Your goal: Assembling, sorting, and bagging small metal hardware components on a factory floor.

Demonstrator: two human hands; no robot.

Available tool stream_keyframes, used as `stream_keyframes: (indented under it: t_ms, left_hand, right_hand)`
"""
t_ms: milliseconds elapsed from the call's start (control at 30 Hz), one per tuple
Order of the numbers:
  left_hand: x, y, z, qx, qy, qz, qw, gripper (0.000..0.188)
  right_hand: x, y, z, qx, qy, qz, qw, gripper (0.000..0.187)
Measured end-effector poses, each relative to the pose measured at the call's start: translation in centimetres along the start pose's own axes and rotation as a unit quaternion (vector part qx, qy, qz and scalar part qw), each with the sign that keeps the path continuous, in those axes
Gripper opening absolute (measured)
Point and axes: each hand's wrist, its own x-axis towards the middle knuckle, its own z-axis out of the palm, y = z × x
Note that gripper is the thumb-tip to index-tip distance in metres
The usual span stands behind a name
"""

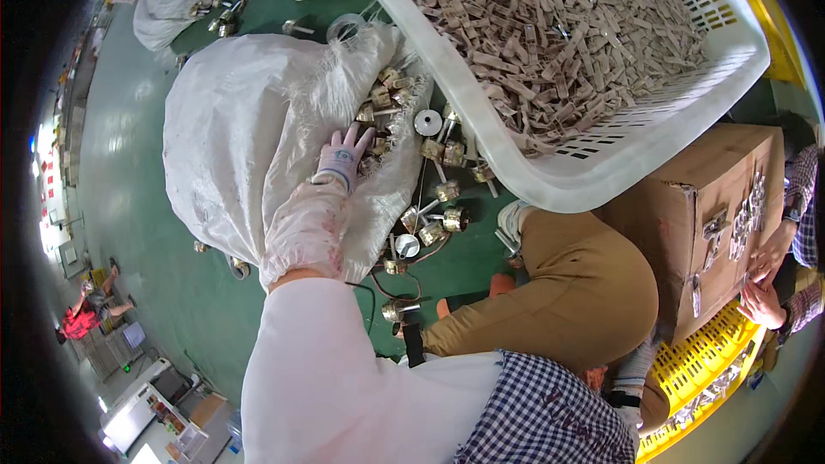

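Head: metal parts [381,96] beside grip [341,157]

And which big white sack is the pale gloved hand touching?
The nearer white woven sack, where the pale gloved left hand rests at its frayed mouth. The farther white sack, upper left, has no hand on it.

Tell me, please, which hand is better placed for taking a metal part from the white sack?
Probably the left: the gloved left hand is at the open mouth of the white sack, beside the metal parts there. I cannot make out the person's right hand.
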Motion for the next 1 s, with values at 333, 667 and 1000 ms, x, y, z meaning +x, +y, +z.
stream_keyframes:
  t_ms: [333,667,1000]
  left_hand:
    - [2.6,-0.8,1.6,-0.159,-0.039,0.010,0.986,0.100]
    - [-1.9,5.4,1.3,-0.096,-0.055,-0.044,0.993,0.081]
    - [-0.7,6.6,1.4,-0.110,-0.116,-0.075,0.984,0.082]
  right_hand:
    - [1.5,1.0,-1.1,-0.023,-0.044,-0.011,0.999,0.045]
    - [2.8,2.7,-2.6,-0.022,-0.022,-0.028,0.999,0.050]
    - [1.2,1.2,-0.1,0.024,-0.079,-0.070,0.994,0.055]
